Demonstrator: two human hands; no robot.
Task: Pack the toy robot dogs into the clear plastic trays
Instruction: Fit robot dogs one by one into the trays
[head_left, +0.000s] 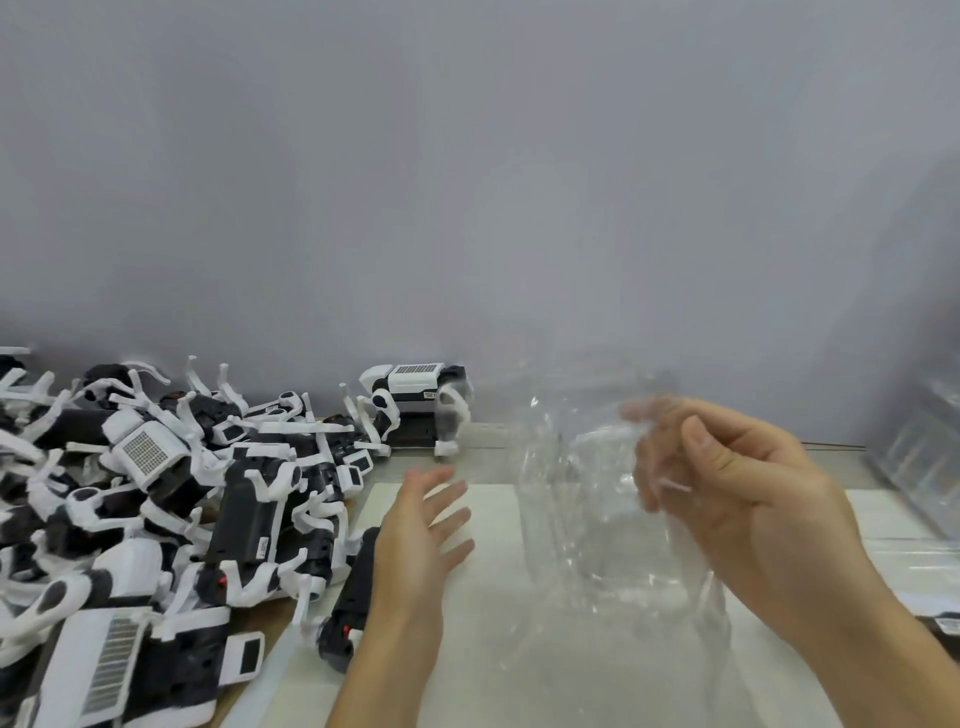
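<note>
A heap of black-and-white toy robot dogs covers the left of the table. One more dog stands upright by the wall behind the heap. My right hand holds a clear plastic tray up on edge above the table, fingers curled round its top right side. My left hand hovers open to the left of the tray, fingers spread, touching nothing. A black dog lies just left of that wrist.
A white sheet covers the table under my hands. A stack of clear trays stands at the right edge near the wall. A grey wall closes the back.
</note>
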